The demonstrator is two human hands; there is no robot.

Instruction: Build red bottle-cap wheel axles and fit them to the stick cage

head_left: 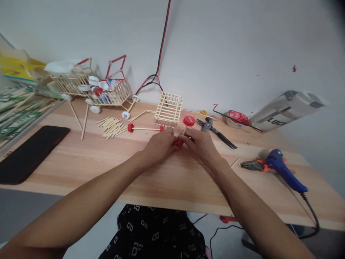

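Observation:
In the head view my left hand (161,143) is closed on the lower red bottle cap (178,143), low over the tabletop. My right hand (198,141) pinches a thin wooden stick (184,130) that joins this cap to an upper red bottle cap (189,121). The stick leans, and its lower end is partly hidden by my fingers. Just beyond my left hand lies another stick axle (147,128) with a red cap at each end. A small basket of glued sticks (169,109) stands behind my hands.
At the back left are two stick carts, one holding bottle caps (105,86). Short sticks (111,127) and a black phone (35,151) lie left. Cutting pliers (215,131), a red-stained container (237,118), orange-handled pliers (253,165) and a corded blue glue gun (285,171) lie right.

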